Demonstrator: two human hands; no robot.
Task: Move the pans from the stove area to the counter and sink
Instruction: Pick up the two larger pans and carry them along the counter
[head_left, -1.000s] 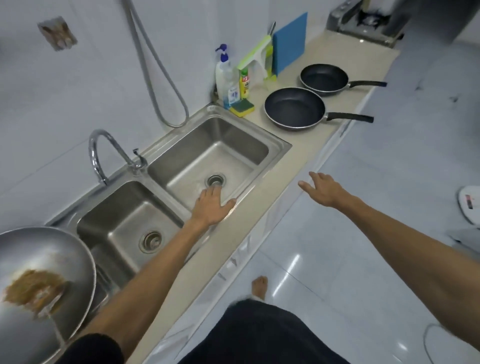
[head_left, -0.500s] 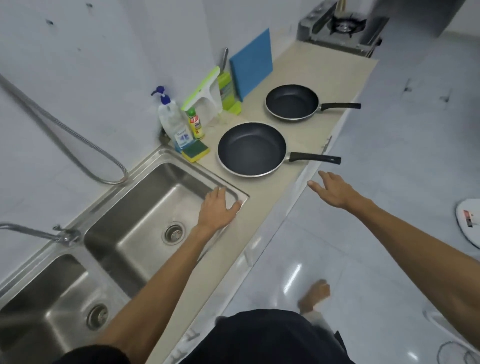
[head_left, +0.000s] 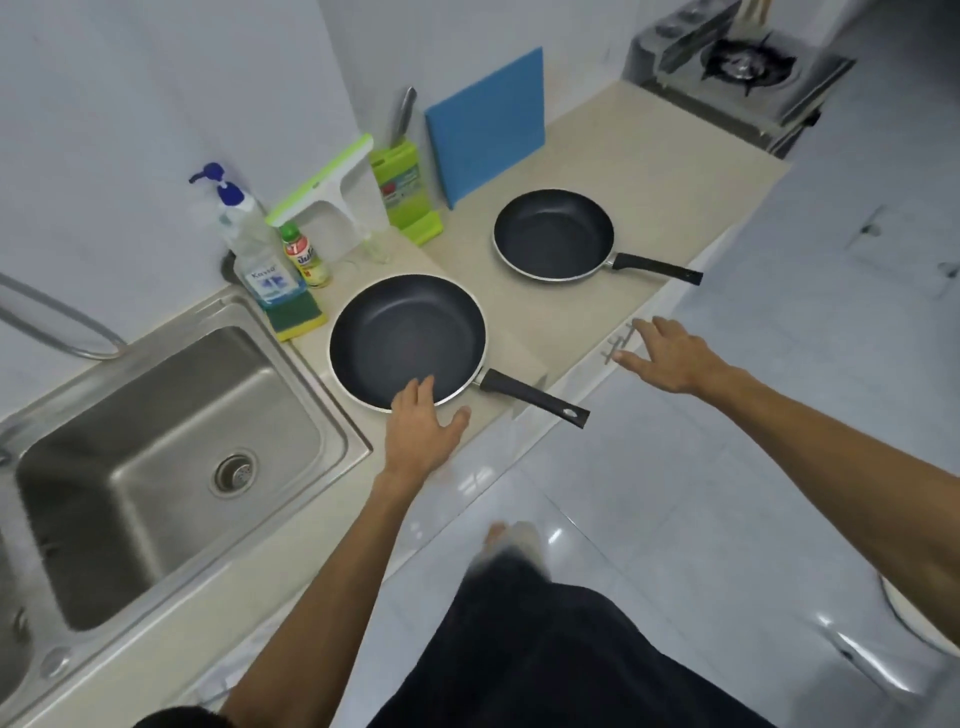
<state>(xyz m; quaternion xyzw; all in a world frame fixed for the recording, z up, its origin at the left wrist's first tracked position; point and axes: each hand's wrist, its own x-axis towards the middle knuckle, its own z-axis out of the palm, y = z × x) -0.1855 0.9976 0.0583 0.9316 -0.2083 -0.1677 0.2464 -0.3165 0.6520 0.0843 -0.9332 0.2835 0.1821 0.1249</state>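
Observation:
Two black frying pans sit on the beige counter (head_left: 582, 156). The larger pan (head_left: 405, 338) lies just right of the steel sink (head_left: 156, 447), its handle pointing over the counter's front edge. The smaller pan (head_left: 553, 234) is farther along, handle to the right. My left hand (head_left: 423, 428) is open, fingers spread, at the near rim of the larger pan. My right hand (head_left: 670, 356) is open beside the counter's front edge, right of the larger pan's handle, holding nothing. The gas stove (head_left: 743, 67) stands at the far end.
Against the wall stand a soap pump bottle (head_left: 249, 244), a small yellow bottle (head_left: 306, 257), a sponge (head_left: 296, 317), a green-and-white squeegee (head_left: 327, 192), a green knife block (head_left: 402, 192) and a blue cutting board (head_left: 488, 124). A shiny tiled floor (head_left: 753, 467) lies to the right.
I have moved along the counter toward the pans. My left hand went from the sink's edge to the larger pan's near rim. My right hand stayed open, hovering beside the counter edge.

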